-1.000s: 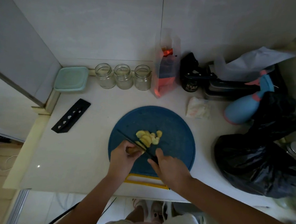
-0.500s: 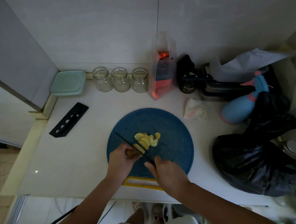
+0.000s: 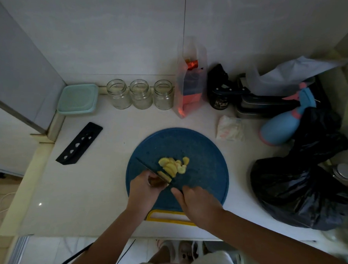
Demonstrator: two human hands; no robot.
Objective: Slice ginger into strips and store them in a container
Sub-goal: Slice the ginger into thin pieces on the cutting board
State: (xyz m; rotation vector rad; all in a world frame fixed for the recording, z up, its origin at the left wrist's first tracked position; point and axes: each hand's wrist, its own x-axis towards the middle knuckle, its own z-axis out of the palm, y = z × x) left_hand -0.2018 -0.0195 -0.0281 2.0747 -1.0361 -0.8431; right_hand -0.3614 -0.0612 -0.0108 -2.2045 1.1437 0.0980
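Loosely heaped, pale yellow ginger slices (image 3: pixel 172 165).

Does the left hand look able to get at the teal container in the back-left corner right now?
Probably yes, once the left hand releases the ginger piece it holds: only the flat black sheath lies between it and the teal container.

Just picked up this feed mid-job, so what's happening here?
A person is slicing ginger on the blue board. The right hand grips the knife, its blade across the ginger piece that the left hand holds. Cut slices lie piled just beyond the blade. Three jars and a teal container stand by the back wall; no ginger shows in the jars.
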